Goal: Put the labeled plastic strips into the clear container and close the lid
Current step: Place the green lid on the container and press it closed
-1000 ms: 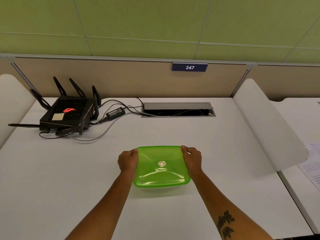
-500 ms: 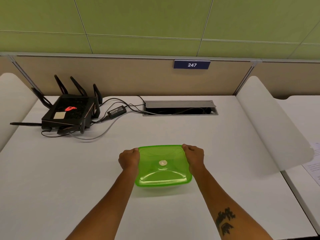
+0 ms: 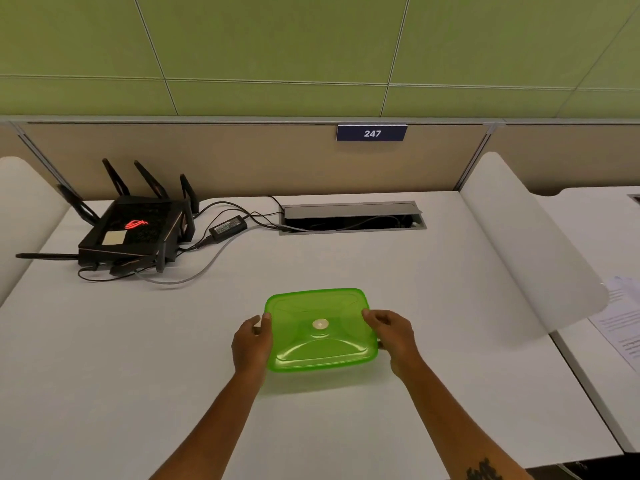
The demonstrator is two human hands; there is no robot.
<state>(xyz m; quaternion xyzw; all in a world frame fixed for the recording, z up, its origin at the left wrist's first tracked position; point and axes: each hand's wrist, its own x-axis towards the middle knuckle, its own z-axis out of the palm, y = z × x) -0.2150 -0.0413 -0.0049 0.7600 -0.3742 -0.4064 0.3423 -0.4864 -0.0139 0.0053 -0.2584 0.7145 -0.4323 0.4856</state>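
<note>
Loosely, left hand and right hand touch green lid's sides.

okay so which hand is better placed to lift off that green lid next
Roughly even, slight edge to the right hand: its fingertips curl over the green lid edge, while the left hand lies flat alongside it.

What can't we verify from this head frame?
- Labeled strips: not visible; the translucent green lid hides the container's inside, head view.
- Whether the lid is fully latched: left hand and right hand cover both side edges.
- Text on white paper sheets: cut by right edge, too small.
</note>
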